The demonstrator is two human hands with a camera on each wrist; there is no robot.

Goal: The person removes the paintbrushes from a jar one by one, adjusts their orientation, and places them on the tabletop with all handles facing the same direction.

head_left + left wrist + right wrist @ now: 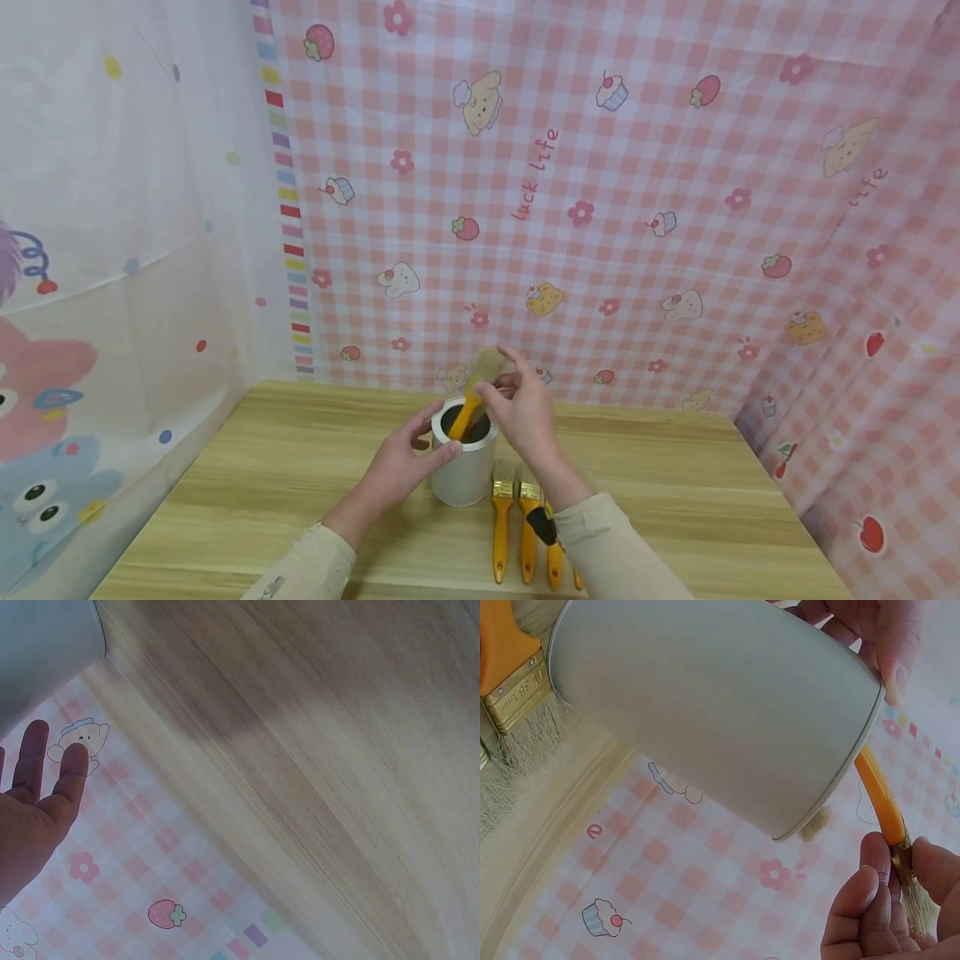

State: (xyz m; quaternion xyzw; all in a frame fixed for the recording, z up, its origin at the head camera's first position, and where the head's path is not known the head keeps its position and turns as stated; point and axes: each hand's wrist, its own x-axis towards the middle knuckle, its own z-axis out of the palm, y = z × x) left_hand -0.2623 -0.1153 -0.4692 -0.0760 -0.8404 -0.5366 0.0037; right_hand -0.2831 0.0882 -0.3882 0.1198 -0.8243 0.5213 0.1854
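Observation:
A white cylindrical can (459,479) with a dark inside stands upright on the table. My left hand (399,467) holds it near the rim, thumb in front and fingers at the left side; in the left wrist view, some fingers spread apart beside the can. Above the opening, my right hand (531,408) pinches a paintbrush (883,796) by its metal band, bristles up. The yellow-orange handle points down into the can, its lower end hidden there. A second tuft of bristles (814,823) shows past the rim in the right wrist view.
Several more paintbrushes (500,533) lie side by side right of the can, bristles away from me, partly covered by my right forearm. A black device (541,526) sits at my right wrist. Pink checked cloth (600,250) hangs behind the wooden table (300,467).

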